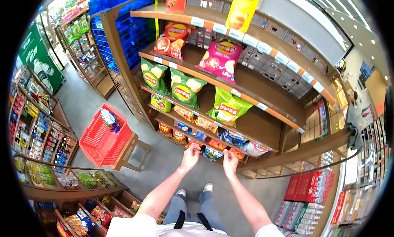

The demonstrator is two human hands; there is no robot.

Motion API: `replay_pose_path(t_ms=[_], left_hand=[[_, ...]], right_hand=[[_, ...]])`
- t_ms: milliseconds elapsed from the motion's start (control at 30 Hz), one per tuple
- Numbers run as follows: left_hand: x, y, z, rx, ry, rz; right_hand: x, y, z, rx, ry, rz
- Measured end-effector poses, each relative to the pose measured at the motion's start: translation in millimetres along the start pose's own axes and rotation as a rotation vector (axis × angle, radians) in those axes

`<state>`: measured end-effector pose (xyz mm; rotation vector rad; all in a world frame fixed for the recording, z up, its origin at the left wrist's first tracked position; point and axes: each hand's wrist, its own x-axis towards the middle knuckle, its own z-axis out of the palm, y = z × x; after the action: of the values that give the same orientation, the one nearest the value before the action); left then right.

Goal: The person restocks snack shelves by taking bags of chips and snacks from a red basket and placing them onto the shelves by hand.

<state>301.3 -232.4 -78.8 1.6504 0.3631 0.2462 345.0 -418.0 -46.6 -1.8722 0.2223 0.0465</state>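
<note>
My left hand (190, 157) is in front of the bottom shelf with its fingers curled together. To its right, my right hand (230, 162) has its fingertips drawn together too. Whether either hand holds anything small is hidden. Between them shows a blue and white snack bag (212, 153), which seems to lie in the bottom row; contact with my fingers cannot be made out. Above are green chip bags (185, 89), a lime-green bag (228, 107), a pink bag (221, 60) and red bags (169, 46) on the shelf unit (262, 79).
A red basket (92, 144) holding a blue and purple package (110, 120) rests on a small wooden stool (129, 151) at the left. Snack bins (96, 214) are at the lower left. Red cartons (305, 186) and packed bottles (298, 216) stand on the right. A person (352, 95) is partly visible far right.
</note>
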Motion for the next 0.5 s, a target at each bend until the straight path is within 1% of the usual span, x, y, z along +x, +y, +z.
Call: replay_pose_path(t_ms=[33, 67, 100, 133, 200, 267, 333, 400, 433, 467, 500], left_hand=[[-2, 22, -2, 0.067, -0.030, -0.019], [-3, 45, -4, 0.141, -0.059, -0.037], [-2, 48, -3, 0.144, -0.050, 0.009], [-2, 59, -6, 0.175, -0.088, 0.001], [-2, 70, -12, 0.126, -0.063, 0.055], [-4, 80, -22, 0.138, -0.033, 0.045], [-9, 88, -36, 0.181, 0.005, 0.014], [-12, 94, -46, 0.215, 0.094, 0.071], [-16, 98, -53, 0.233, 0.106, 0.062], [-19, 100, -59, 0.237, 0.122, 0.048], [-24, 108, -66, 0.215, 0.123, -0.020]], right_hand=[[5, -9, -6, 0.082, -0.036, -0.038], [8, -19, -16, 0.067, -0.048, 0.015], [19, -13, -18, 0.064, -0.047, -0.024], [26, -13, -20, 0.061, -0.048, -0.062], [37, -18, -21, 0.093, -0.082, -0.132], [38, -47, -21, 0.195, -0.187, -0.051], [43, -54, -6, 0.214, -0.247, -0.153], [44, -53, 21, 0.285, -0.318, -0.185], [41, -57, 33, 0.254, -0.372, -0.117], [36, -60, 46, 0.253, -0.429, -0.118], [28, -64, 58, 0.288, -0.497, -0.124]])
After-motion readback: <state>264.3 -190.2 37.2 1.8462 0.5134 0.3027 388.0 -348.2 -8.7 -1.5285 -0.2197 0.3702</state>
